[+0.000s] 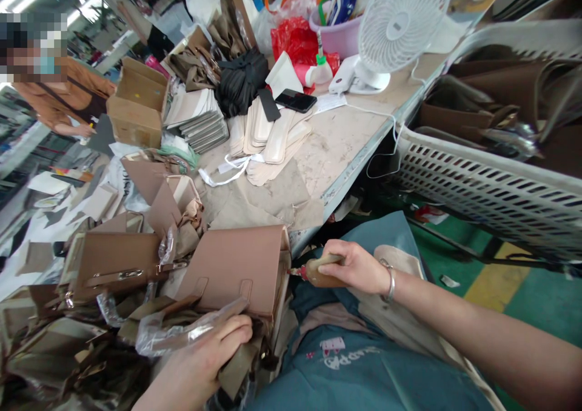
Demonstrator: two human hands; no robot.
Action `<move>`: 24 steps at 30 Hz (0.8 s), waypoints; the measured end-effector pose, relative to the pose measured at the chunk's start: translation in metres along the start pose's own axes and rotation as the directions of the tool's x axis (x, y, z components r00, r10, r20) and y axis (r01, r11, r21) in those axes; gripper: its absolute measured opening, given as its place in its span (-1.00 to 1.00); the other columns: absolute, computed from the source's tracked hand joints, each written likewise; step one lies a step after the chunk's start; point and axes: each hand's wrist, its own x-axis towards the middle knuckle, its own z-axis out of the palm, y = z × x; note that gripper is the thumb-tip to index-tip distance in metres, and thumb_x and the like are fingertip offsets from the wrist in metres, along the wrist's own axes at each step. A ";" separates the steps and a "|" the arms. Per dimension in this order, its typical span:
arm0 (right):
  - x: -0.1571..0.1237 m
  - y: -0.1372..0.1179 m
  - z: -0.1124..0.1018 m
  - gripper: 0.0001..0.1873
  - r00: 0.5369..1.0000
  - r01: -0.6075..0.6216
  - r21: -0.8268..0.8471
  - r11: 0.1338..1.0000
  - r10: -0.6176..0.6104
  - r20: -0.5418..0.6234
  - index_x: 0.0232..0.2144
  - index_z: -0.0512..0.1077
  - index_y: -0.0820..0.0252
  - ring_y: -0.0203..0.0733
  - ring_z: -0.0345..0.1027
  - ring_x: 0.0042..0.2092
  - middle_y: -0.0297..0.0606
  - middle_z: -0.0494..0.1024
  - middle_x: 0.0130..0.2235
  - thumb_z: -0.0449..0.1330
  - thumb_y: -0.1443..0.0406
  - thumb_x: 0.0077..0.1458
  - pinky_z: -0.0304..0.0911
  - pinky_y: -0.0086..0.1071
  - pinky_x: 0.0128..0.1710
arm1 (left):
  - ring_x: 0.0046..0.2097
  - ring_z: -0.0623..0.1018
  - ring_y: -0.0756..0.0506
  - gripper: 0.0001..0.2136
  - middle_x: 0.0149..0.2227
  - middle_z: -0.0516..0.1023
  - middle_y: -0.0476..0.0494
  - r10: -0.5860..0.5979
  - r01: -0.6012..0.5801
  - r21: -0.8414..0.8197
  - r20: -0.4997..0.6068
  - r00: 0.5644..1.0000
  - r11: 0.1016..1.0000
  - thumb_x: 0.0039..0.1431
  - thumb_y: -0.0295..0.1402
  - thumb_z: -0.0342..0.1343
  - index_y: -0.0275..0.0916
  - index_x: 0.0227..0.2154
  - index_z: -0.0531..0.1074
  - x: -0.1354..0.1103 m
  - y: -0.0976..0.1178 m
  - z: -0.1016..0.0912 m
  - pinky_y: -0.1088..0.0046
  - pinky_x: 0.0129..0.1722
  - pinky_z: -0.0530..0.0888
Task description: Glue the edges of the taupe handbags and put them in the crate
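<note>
A brown handbag [236, 256] lies at the table's near edge, its flap facing up and its side turned toward me. My left hand [213, 344] is closed on the near part of this handbag, beside a plastic-wrapped strap [191, 332]; the fingertips are partly hidden. In my right hand [357, 267] is a squeeze bottle [322, 271] with amber-brown contents, held on its side. Its red nozzle [297, 271] points left at the handbag's side edge, touching or very close to it. Another brown handbag [118, 256] with metal fittings sits just left.
More bags and straps [59, 350] pile up at lower left. Stacked light panels [268, 138], a phone [296, 100] and a white fan [400, 29] stand farther back. A white crate [491, 168] of brown pieces is at right. A person [68, 96] works at far left.
</note>
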 end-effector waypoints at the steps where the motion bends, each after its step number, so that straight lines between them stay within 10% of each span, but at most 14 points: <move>1: 0.002 0.001 -0.001 -0.80 0.999 -0.039 0.011 0.999 0.039 0.007 -0.56 0.30 0.20 -0.30 0.21 -0.42 -0.41 0.30 -0.49 0.23 0.33 0.04 0.14 -0.42 -0.40 | 0.08 0.49 -0.01 -0.43 0.08 0.50 0.01 0.003 -0.003 -0.006 0.004 1.000 1.000 -0.01 -0.69 -0.10 -0.01 -0.01 0.43 0.001 0.001 -0.001 0.60 0.03 0.39; 6: 0.005 0.003 0.000 -0.86 0.982 0.150 -0.220 0.964 -0.170 -0.076 -0.50 0.33 0.21 -0.24 0.24 -0.35 -0.30 0.34 -0.41 0.15 0.41 0.09 0.16 -0.38 -0.36 | 0.05 0.51 -0.01 -0.52 0.04 0.52 0.01 -0.043 0.043 0.008 0.013 0.999 0.999 0.03 -0.65 -0.07 -0.02 -0.08 0.47 0.002 0.011 -0.013 0.61 -0.02 0.42; 11: -0.003 0.009 0.007 -0.80 0.875 0.429 -0.505 0.749 -0.484 0.026 -0.39 0.38 0.20 -0.17 0.17 -0.31 -0.19 0.36 -0.36 0.01 0.47 0.18 0.17 -0.31 -0.33 | 0.04 0.51 -0.04 -0.56 0.03 0.53 -0.01 -0.011 0.013 -0.056 0.031 0.999 0.998 0.04 -0.61 -0.02 -0.04 -0.08 0.47 0.004 0.014 -0.027 0.58 0.01 0.40; 17: -0.009 0.009 0.000 -0.89 0.864 0.366 -0.418 0.832 -0.471 -0.180 -0.27 0.39 0.16 -0.19 0.23 -0.30 -0.21 0.37 -0.32 0.07 0.39 0.22 0.24 -0.33 -0.35 | 0.03 0.51 -0.07 -0.56 -0.01 0.55 -0.05 -0.021 0.023 -0.076 0.027 0.999 0.997 0.01 -0.64 -0.05 -0.06 -0.13 0.49 0.007 0.014 -0.035 0.48 0.02 0.41; 24: -0.002 0.009 0.003 -0.85 0.907 0.389 -0.297 0.872 -0.419 -0.041 -0.36 0.38 0.17 -0.21 0.27 -0.34 -0.23 0.38 -0.40 0.05 0.33 0.24 0.25 -0.38 -0.38 | -0.01 0.52 -0.07 -0.53 -0.03 0.54 -0.05 -0.005 0.006 -0.081 0.008 1.000 0.997 -0.03 -0.65 -0.08 -0.05 -0.14 0.49 0.010 0.015 -0.040 0.48 -0.04 0.42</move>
